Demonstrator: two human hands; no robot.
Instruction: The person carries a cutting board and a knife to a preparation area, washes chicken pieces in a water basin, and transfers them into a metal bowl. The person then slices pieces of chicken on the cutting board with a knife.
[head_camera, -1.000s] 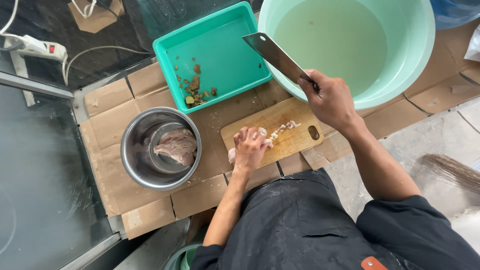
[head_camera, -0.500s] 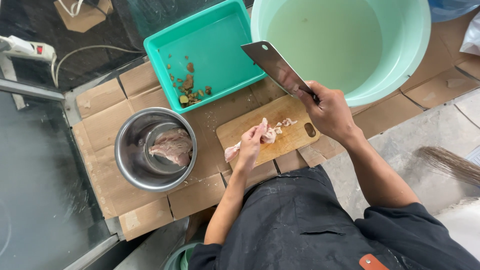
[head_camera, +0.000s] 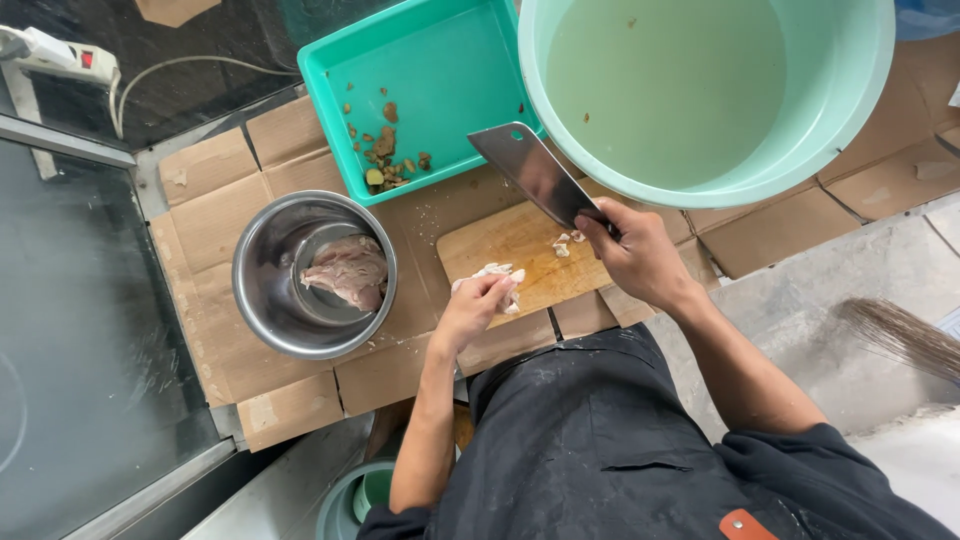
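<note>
A person's right hand (head_camera: 638, 255) grips a steel cleaver (head_camera: 530, 172), fingers clamped on its handle, blade raised over a wooden chopping board (head_camera: 520, 245) on the cardboard-covered worktop (head_camera: 215, 215). The left hand (head_camera: 475, 305) pinches pale raw meat (head_camera: 500, 272) on the board, beside a round steel bowl (head_camera: 262, 300).

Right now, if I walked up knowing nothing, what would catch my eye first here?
Probably the broad cleaver, raised in the right hand over the wooden cutting board, while the left hand pins a pale piece of meat at the board's near edge. Next, the big mint-green basin of cloudy water at top right, and the steel bowl holding more meat at left.
</note>
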